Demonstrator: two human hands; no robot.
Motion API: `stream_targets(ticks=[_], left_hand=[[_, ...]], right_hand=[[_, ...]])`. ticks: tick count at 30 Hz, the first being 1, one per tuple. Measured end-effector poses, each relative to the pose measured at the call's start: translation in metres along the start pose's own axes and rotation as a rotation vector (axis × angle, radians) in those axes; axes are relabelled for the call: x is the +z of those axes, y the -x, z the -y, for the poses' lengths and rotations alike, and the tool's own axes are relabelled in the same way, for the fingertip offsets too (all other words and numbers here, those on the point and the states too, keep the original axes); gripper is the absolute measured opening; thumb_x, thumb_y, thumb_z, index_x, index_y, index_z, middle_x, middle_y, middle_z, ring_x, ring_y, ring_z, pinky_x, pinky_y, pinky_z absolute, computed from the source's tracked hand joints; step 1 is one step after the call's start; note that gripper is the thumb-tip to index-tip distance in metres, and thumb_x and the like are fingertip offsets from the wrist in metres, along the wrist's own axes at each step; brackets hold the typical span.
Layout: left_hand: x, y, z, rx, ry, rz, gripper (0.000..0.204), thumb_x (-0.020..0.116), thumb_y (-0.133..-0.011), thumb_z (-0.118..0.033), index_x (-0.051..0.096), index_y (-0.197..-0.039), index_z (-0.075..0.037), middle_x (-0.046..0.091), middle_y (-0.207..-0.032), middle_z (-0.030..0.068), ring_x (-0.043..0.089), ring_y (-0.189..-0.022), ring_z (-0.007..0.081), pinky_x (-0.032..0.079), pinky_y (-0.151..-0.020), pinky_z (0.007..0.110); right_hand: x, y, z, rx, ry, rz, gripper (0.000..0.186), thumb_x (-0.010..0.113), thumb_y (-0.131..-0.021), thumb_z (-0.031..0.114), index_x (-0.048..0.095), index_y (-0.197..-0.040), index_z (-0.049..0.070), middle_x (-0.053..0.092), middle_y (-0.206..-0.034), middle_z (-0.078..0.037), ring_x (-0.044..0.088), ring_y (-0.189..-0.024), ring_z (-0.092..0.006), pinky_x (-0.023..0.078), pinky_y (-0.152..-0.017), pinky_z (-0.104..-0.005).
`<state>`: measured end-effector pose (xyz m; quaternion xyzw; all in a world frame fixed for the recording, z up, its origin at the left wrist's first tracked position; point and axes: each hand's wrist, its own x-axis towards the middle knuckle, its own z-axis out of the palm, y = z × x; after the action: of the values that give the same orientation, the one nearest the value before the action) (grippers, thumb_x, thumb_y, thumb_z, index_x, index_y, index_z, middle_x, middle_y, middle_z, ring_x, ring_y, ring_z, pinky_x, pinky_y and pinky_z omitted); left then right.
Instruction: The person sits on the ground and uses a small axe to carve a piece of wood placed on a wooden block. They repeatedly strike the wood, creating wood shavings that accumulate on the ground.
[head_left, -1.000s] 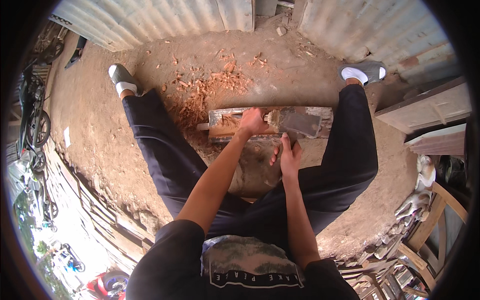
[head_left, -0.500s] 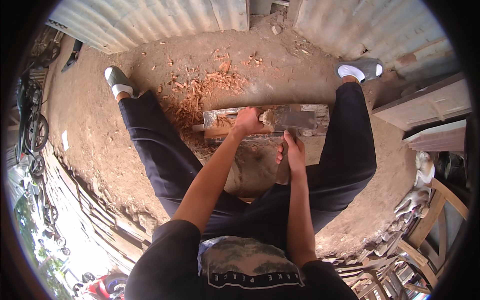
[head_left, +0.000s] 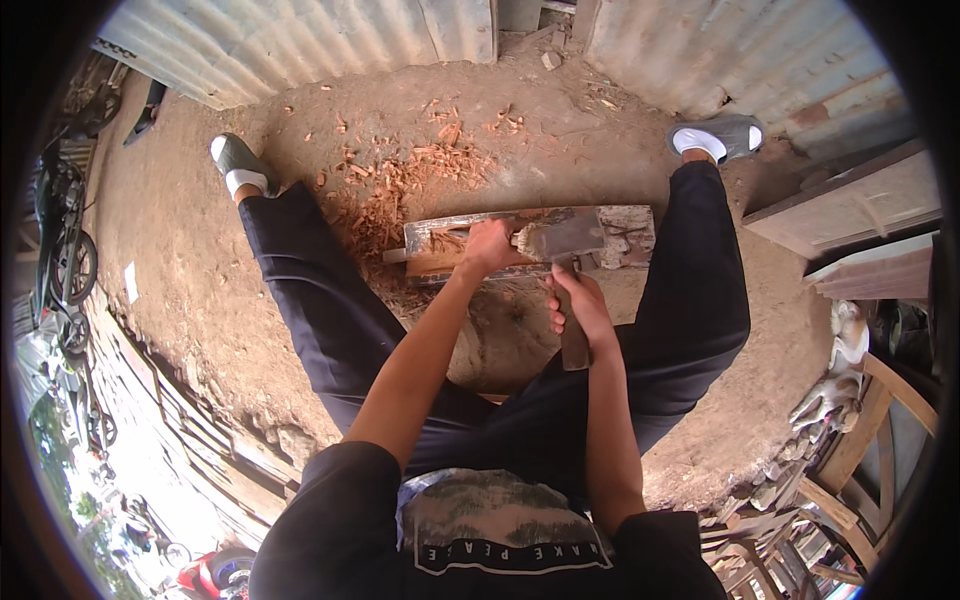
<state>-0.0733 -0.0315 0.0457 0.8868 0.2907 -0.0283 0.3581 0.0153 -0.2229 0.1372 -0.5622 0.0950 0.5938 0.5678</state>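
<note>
Between my legs lies a long wooden workpiece, weathered at its right end and with fresh reddish wood at its left. My left hand is closed over its left half around a chisel. Only the chisel's pale butt end shows to the right of the fist; its blade is mostly hidden. In my right hand is a mallet, gripped by its dark handle. The blocky mallet head, frayed on its left face, is up against or very close to the chisel's butt.
Reddish wood chips cover the dirt floor beyond the workpiece. Corrugated metal sheets stand ahead. Wooden panels are at right, above a lying dog and a wooden frame. Motorcycles stand far left.
The mallet in my right hand has swung left, bringing its head to the chisel's end. My left hand stays nearly in place on the chisel.
</note>
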Motion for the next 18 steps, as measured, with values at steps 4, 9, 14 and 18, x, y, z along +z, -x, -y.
stream_targets(ticks=[4, 9, 14, 18], left_hand=[[-0.004, -0.006, 0.027, 0.073, 0.146, 0.075, 0.051, 0.087, -0.069, -0.033, 0.076, -0.115, -0.012, 0.077, -0.098, 0.0157, 0.074, -0.092, 0.0291, 0.058, -0.084, 0.041], [-0.029, -0.027, 0.063, -0.384, 0.756, -0.019, 0.047, 0.081, -0.083, -0.018, 0.068, -0.125, -0.004, 0.075, -0.115, 0.0119, 0.073, -0.1, 0.0251, 0.056, -0.089, 0.037], [-0.046, -0.002, 0.043, 0.043, 0.454, 0.032, 0.048, 0.073, -0.091, -0.012, 0.057, -0.134, 0.001, 0.072, -0.12, 0.0152, 0.067, -0.113, 0.028, 0.052, -0.103, 0.038], [-0.045, 0.015, -0.015, 0.197, 0.334, 0.261, 0.042, 0.074, -0.082, -0.01, 0.065, -0.121, 0.002, 0.072, -0.117, 0.0219, 0.068, -0.112, 0.0295, 0.053, -0.1, 0.038]], right_hand=[[-0.007, -0.001, -0.007, -0.045, -0.03, -0.089, 0.03, 0.064, -0.101, 0.04, 0.054, -0.098, 0.011, 0.052, -0.068, 0.0, 0.048, -0.05, -0.0113, 0.042, -0.047, -0.0296], [-0.011, -0.007, -0.008, -0.005, -0.128, -0.125, 0.029, 0.064, -0.1, 0.036, 0.055, -0.098, 0.009, 0.053, -0.069, -0.001, 0.049, -0.052, -0.0116, 0.045, -0.05, -0.0298], [-0.002, 0.002, 0.002, -0.008, -0.05, -0.099, 0.03, 0.065, -0.1, 0.036, 0.054, -0.099, 0.009, 0.054, -0.07, -0.002, 0.052, -0.053, -0.0123, 0.044, -0.049, -0.0303], [0.0, 0.008, 0.005, -0.006, -0.045, -0.095, 0.031, 0.066, -0.1, 0.038, 0.055, -0.1, 0.009, 0.054, -0.07, -0.002, 0.051, -0.052, -0.0116, 0.043, -0.049, -0.0294]])
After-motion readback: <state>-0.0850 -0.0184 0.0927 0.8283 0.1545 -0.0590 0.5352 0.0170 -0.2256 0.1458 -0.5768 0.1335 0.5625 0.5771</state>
